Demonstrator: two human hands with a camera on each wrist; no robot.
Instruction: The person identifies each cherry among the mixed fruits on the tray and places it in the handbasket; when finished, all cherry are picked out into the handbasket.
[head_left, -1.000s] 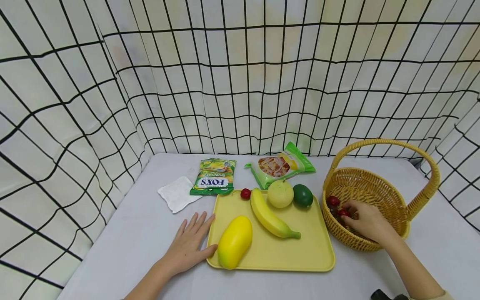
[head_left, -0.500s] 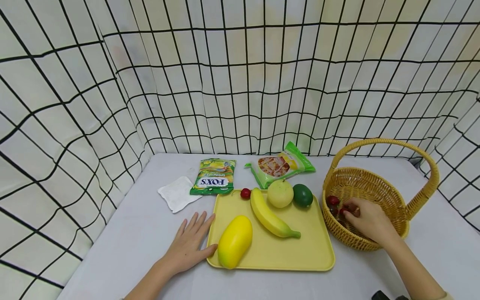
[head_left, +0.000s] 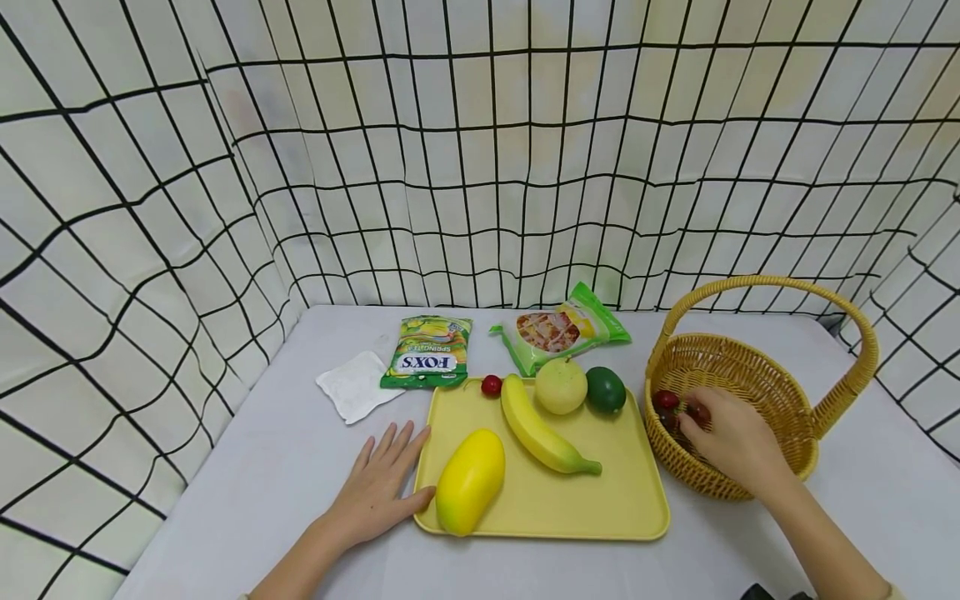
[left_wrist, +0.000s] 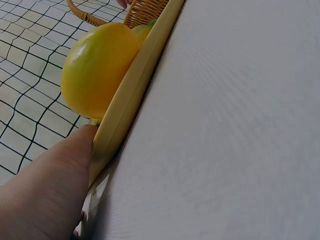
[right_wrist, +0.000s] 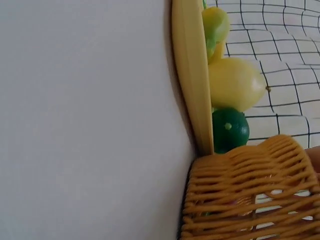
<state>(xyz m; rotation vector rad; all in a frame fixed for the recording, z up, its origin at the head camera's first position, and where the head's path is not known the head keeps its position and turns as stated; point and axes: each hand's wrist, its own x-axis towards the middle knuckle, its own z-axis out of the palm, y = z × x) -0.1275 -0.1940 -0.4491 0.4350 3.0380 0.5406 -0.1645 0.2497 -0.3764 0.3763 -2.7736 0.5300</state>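
Note:
My left hand (head_left: 375, 492) lies spread on the white cloth, its thumb at the left edge of the yellow tray (head_left: 570, 510). In the left wrist view that thumb points along the rim beside a mango (left_wrist: 97, 70). My right hand (head_left: 731, 437) is inside the wicker basket (head_left: 742, 367), thumb and forefinger pinching a dark red cherry (head_left: 699, 412). More cherries (head_left: 666, 400) lie beside it against the basket's left wall. In the right wrist view the woven wall (right_wrist: 250, 200) hides most of the hand.
On the tray are a banana (head_left: 547, 442), a pale yellow round fruit (head_left: 561, 387), a dark green fruit (head_left: 606, 391) and a single cherry (head_left: 491, 386). Behind stand a Fox's candy bag (head_left: 427, 354), a green snack bag (head_left: 555, 333) and a white tissue (head_left: 356, 387). Black-gridded cloth encloses the table.
Inside the basket my right hand has shifted slightly left and up, its fingers closing about a cherry that has moved a little up and right. The left hand stays still.

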